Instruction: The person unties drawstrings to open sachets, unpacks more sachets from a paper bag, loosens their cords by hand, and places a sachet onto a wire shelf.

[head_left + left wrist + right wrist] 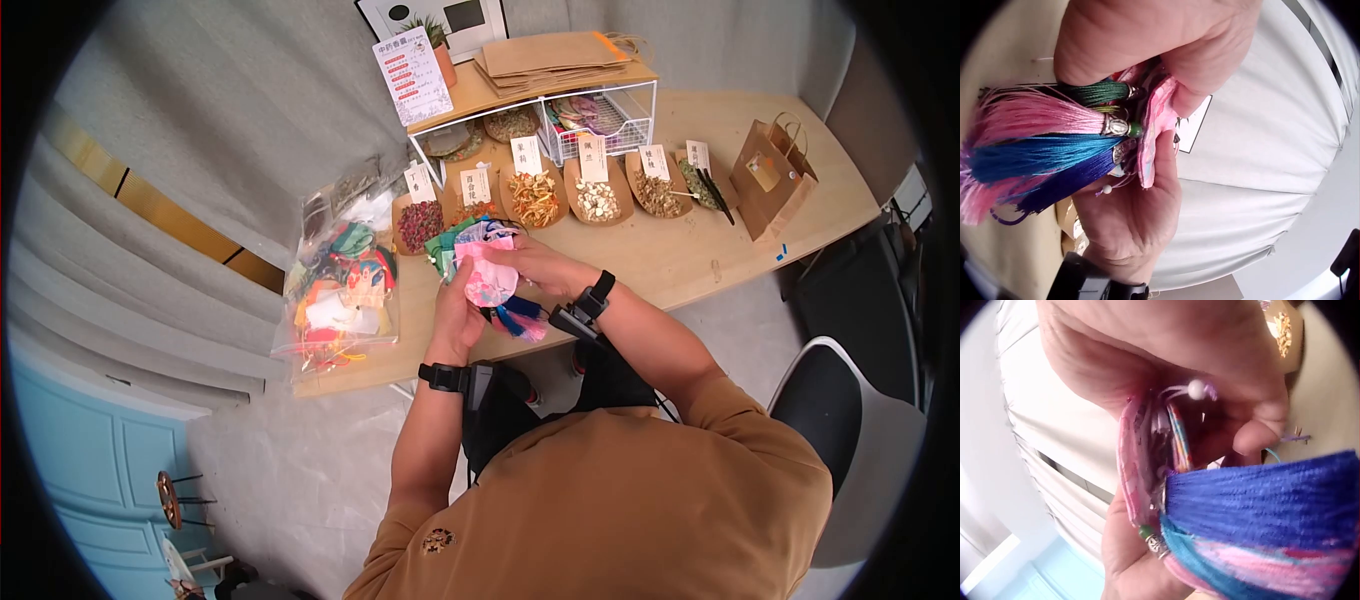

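Both hands hold a small stack of fabric sachets over the table's front part. On top lies a pink patterned sachet (488,278), with a green one (438,256) sticking out behind it. My left hand (456,318) grips the stack from the near left, thumb on the pink cloth. From the right, my right hand (540,265) pinches the upper edge. Tassels (1041,150) in pink, light blue, dark blue and green hang from the sachets, with silver and green beads at their tops. A white bead (1196,389) on a cord shows beside the right fingers.
Paper trays of dried herbs (535,198) with labels line the table (640,260). A clear bag (345,290) of colourful sachets lies at the left. A shelf holding folded paper bags (550,60) stands behind; a kraft bag (775,180) stands at right.
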Demonstrator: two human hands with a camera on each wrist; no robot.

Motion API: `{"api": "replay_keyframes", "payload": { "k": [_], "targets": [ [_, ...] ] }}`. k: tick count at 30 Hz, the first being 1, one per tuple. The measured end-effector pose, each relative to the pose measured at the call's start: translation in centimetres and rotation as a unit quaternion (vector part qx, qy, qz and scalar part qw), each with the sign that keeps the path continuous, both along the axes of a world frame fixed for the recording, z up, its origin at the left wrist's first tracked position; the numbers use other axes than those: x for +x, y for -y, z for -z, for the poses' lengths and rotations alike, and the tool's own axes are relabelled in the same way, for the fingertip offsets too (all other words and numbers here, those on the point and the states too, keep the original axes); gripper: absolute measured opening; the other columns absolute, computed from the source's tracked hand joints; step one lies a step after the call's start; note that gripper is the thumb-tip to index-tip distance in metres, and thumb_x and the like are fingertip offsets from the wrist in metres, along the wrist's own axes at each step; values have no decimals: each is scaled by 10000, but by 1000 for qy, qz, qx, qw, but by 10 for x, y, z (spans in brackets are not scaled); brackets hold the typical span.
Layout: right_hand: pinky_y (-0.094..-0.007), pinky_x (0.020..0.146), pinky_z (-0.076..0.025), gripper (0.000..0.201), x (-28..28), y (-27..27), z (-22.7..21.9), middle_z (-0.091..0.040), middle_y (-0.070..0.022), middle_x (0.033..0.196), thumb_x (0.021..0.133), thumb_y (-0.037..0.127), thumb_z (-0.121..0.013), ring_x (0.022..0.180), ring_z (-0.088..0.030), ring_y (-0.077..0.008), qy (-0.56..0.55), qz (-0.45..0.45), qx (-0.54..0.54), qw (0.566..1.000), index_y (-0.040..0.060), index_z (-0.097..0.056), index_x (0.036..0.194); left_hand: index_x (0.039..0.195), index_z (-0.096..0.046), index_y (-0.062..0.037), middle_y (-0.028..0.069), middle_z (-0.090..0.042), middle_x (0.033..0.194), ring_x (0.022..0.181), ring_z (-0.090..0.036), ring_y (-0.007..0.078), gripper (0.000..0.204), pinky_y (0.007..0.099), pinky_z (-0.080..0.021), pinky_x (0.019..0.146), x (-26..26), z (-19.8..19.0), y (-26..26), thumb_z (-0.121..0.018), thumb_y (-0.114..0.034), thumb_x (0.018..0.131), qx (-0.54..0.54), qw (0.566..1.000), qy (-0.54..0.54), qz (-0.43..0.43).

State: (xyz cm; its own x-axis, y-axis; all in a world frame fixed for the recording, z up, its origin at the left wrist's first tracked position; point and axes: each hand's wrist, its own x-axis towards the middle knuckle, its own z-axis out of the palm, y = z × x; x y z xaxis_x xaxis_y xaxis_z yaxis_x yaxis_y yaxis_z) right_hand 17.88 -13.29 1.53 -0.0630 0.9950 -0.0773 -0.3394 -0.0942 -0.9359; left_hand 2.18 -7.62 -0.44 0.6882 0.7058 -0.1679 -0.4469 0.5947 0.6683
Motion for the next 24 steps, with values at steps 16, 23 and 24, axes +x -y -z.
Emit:
{"api": "replay_keyframes", "payload": {
  "k": [16, 23, 24],
  "targets": [
    [-213, 513, -450, 168, 18, -19, 7, -645, -22, 718, 789, 119, -748, 606, -585, -63, 123, 85, 18, 989, -28, -679, 829, 1200, -525, -7, 105, -636, 1137, 1043, -624, 211, 299, 362, -487, 932, -16, 8, -15, -512, -144, 934, -46, 998, 39, 26],
    [-198, 542, -432, 175, 18, -27, 27, -662, -21, 770, 852, 124, -693, 627, -554, -37, 181, 95, 43, 978, -42, -689, 906, 1198, -526, -5, 101, -636, 1131, 1022, -631, 220, 300, 373, -502, 906, -18, 7, -15, -536, -127, 925, -49, 998, 35, 14],
    [-217, 526, -429, 182, 18, -28, 29, -647, -25, 722, 815, 149, -727, 606, -537, -40, 231, 112, 61, 965, -24, -687, 853, 1193, -530, -10, 96, -637, 1125, 1009, -634, 217, 297, 369, -511, 890, -17, 4, -12, -556, -128, 922, -18, 999, 32, -4]
  ]
}}
